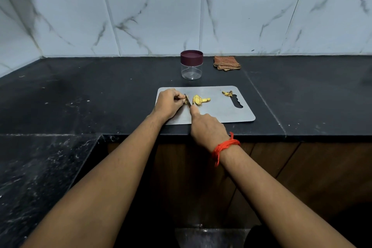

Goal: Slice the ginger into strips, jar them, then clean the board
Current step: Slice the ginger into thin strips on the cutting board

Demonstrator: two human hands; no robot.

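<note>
A grey metal cutting board (221, 110) lies on the black counter. My left hand (168, 102) pinches a small piece of ginger (186, 101) at the board's left end. My right hand (207, 129), with a red thread on its wrist, grips a knife (188, 100) whose blade rests against that piece. Peeled yellow ginger chunks (200, 99) lie just right of the blade. A small heap of peel scraps (227, 93) sits near the board's handle slot. A clear jar with a maroon lid (191, 64), closed, stands behind the board.
A folded brown checked cloth (226, 63) lies to the right of the jar by the tiled wall. The black counter (80, 94) runs left into a corner and wraps toward me. Its front edge is just under my wrists.
</note>
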